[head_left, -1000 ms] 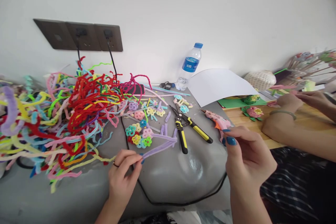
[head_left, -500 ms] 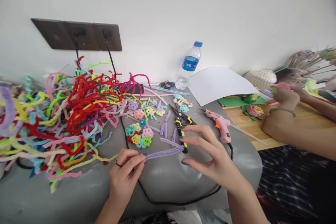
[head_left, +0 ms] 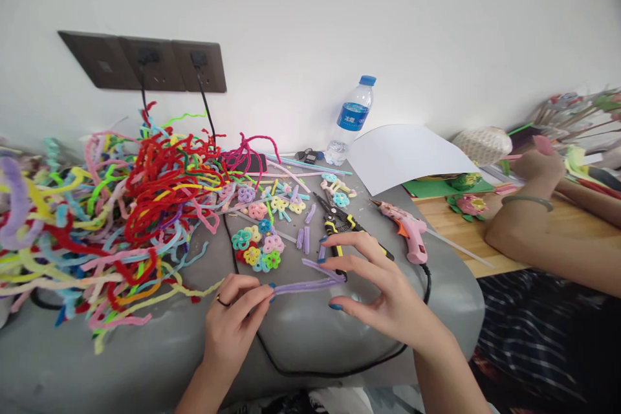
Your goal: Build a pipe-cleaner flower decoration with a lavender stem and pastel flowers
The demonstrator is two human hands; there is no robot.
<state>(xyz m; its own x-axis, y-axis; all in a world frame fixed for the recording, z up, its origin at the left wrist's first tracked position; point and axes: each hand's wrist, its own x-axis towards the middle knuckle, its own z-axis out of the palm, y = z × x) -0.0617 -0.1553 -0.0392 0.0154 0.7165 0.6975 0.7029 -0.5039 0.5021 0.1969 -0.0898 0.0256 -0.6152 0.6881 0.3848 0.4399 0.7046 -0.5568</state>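
The left hand [head_left: 237, 317] pinches one end of a long, soft purple strip of fuzzy craft wire [head_left: 305, 286] between thumb and fingers. The right hand [head_left: 327, 283] is spread, thumb and fingers parted around the strip's far end, gripping nothing that shows (whether a fingertip brushes the fuzz, I cannot tell). The strip runs rightward from the left fingertips, then doubles back at a bend, its loose end lying just beside the right fingertips.

The step in hand looks like folding or shaping this strip; the next move seems to call for the right thumb and finger to close on the bend while the left hand steadies the other end.

Just beyond the strip lie short purple fuzzy pieces [head_left: 305, 240] and black cutting pliers with yellow-striped handles [head_left: 332, 228], partly behind the right fingers. A cluster of multicoloured looped fuzzy flowers [head_left: 257, 249] sits near the left hand. Farther right, a pink plastic glue gun [head_left: 414, 239] rests on the glossy grey tabletop [head_left: 334, 343].
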